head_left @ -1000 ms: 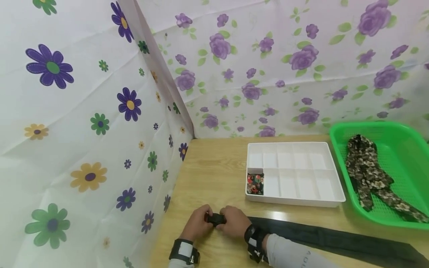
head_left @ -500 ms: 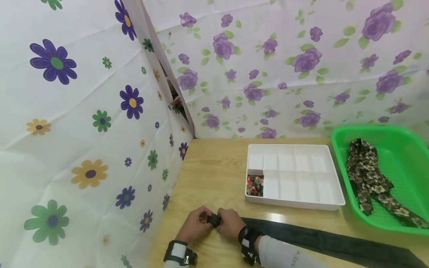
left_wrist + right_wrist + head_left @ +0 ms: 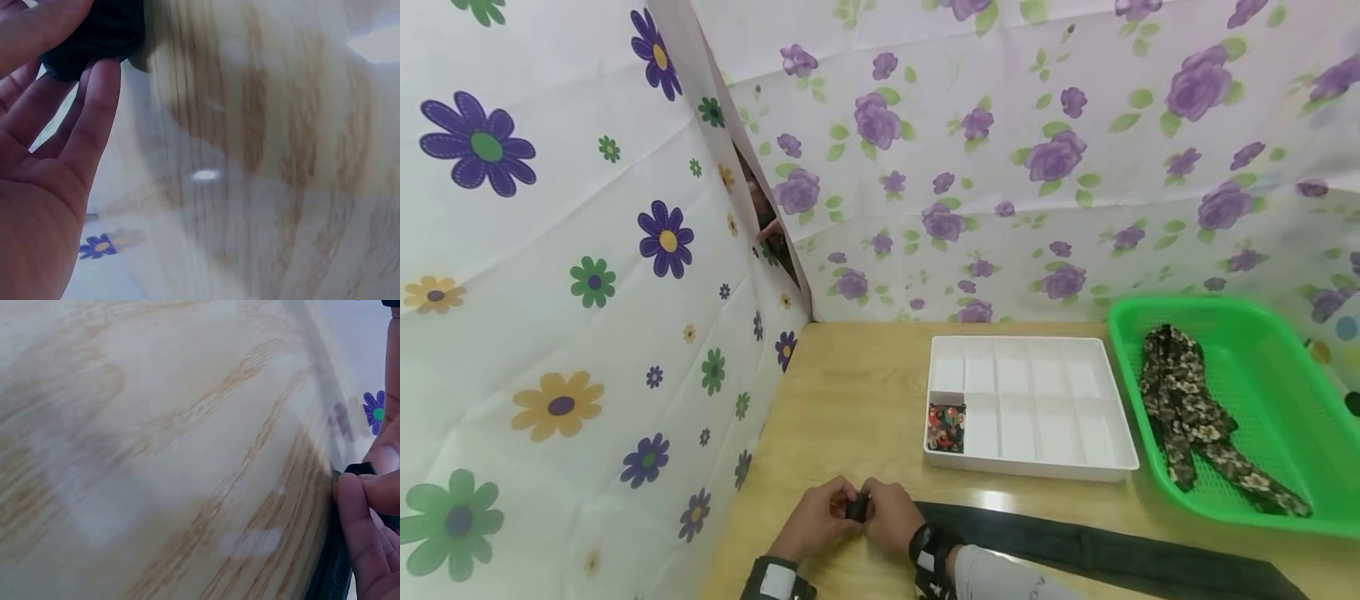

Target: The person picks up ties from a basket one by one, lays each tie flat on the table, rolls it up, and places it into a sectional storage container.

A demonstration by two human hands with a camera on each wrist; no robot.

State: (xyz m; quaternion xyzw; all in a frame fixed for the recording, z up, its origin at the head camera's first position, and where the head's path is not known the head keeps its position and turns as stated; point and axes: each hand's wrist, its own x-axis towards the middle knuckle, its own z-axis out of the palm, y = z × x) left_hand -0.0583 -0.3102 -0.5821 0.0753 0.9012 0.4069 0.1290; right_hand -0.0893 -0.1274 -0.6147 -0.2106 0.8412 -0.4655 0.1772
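Dark strip: we see it on the desk (image 3: 850, 375), long axis L–R, R end angled a bit nearer us; flat part lies R of both hands.
Nearer hand: our R hand (image 3: 893, 517), approx. at the strip's visible L end; L hand (image 3: 815, 521) farther off.
Dark roll: between our hands (image 3: 856, 507), just L of the strip; join hidden behind R hand, so can't confirm.
Grip: both hands pinch the roll w/ thumb + fingers, close together.
White tray: far R of our hands, beyond the strip (image 3: 1075, 542).
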